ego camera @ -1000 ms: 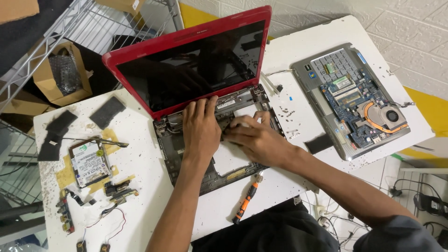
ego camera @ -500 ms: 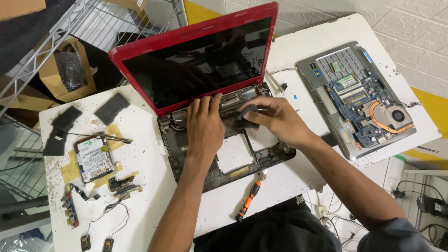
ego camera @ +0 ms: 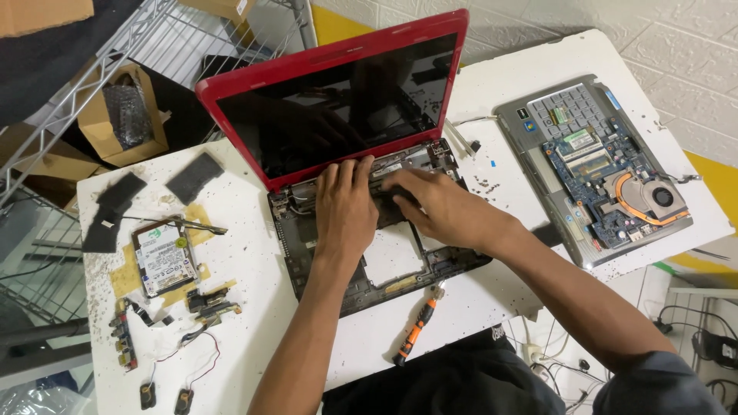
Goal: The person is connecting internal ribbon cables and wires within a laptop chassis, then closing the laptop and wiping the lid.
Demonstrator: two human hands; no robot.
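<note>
A red laptop stands open on the white table, its base stripped of keyboard and cover. My left hand lies flat inside the open base, fingers spread near the hinge. My right hand reaches in from the right beside it, its fingers curled onto a dark part close to the hinge; whether it grips that part is unclear. An orange-handled screwdriver lies on the table just in front of the base.
A second opened laptop with bare circuit board and fan lies at the right. A hard drive, black pads, small boards and wired speakers sit at the left. Wire shelving and cardboard boxes stand behind.
My right hand has slid back toward the hinge next to the left hand. The view has shifted slightly; the left hand stays in the base.
</note>
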